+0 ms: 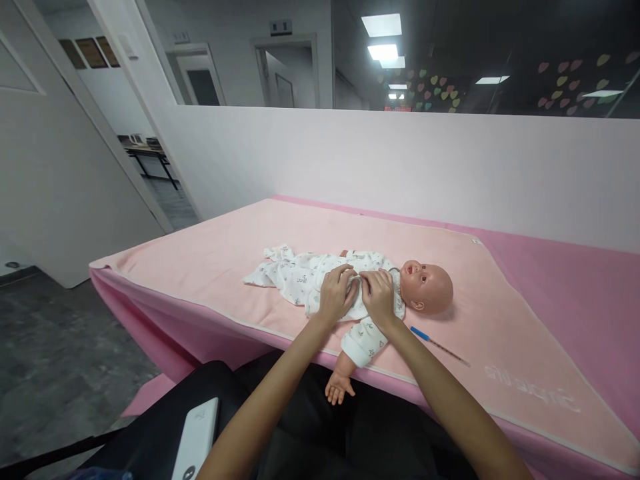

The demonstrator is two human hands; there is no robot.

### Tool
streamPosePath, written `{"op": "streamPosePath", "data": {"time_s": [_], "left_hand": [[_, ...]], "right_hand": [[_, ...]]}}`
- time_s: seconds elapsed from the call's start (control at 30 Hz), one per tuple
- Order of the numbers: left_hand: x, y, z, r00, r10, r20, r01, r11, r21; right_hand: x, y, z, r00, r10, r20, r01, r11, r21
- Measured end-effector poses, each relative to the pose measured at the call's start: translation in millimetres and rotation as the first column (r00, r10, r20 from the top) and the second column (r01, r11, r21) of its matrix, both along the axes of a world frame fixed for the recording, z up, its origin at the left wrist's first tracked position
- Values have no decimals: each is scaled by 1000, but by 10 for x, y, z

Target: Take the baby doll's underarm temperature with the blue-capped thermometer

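A baby doll (427, 288) lies on its back, its head to the right, in a white printed top (369, 337) and white printed trousers (287, 279). One doll arm hangs toward me over the bed's edge, and its hand (340, 387) is bare. On the doll's chest, my left hand (338, 292) pinches the cloth of the top with closed fingers. My right hand (379, 295), just beside it and nearer the doll's neck, also pinches the front of the top. The fingertips almost meet; exactly which edge or fastening they hold is hidden.
A slim rod with a blue end (440, 345) lies right of my right forearm. Beneath everything is a peach blanket (200, 260) over a pink cover (575, 273). A white power bank-like device (197, 437) rests by my lap. A white wall (400, 167) stands behind.
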State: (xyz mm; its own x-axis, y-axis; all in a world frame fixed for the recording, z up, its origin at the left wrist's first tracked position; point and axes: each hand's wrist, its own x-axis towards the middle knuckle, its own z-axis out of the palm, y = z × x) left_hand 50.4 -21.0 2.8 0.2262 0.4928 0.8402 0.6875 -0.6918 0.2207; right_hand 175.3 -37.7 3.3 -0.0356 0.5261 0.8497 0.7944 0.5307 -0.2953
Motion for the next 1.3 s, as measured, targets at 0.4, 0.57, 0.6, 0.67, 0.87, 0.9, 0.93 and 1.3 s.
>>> {"op": "streamPosePath", "data": {"time_s": [0.4, 0.57, 0.6, 0.67, 0.87, 0.9, 0.93, 1.3], "left_hand": [[32, -12, 14, 999, 30, 12, -29, 999, -19], [34, -17, 26, 1000, 29, 6, -28, 997, -71], [34, -17, 28, 1000, 29, 3, -29, 997, -74], [34, -17, 31, 999, 32, -7, -33, 996, -82], [41, -22, 33, 998, 40, -38, -44, 994, -99], [41, -22, 32, 998, 42, -39, -46, 994, -100], [40, -21, 30, 998, 46, -38, -49, 994, -100], [52, -40, 47, 998, 41, -54, -47, 991, -127]], "right_hand": [[-2, 11, -19, 1000, -15, -7, 15, 1000, 4], [0, 21, -31, 1000, -19, -11, 20, 1000, 18], [0, 21, -30, 1000, -21, -12, 21, 1000, 20], [-1, 19, -22, 1000, -25, -12, 25, 999, 22], [-8, 5, 10, 999, -53, -7, 53, 999, -12], [-8, 5, 13, 998, -57, -4, 57, 998, -18], [-8, 5, 14, 998, -60, 0, 60, 998, -23], [-7, 6, 32, 997, -73, 32, 74, 997, -23]]}}
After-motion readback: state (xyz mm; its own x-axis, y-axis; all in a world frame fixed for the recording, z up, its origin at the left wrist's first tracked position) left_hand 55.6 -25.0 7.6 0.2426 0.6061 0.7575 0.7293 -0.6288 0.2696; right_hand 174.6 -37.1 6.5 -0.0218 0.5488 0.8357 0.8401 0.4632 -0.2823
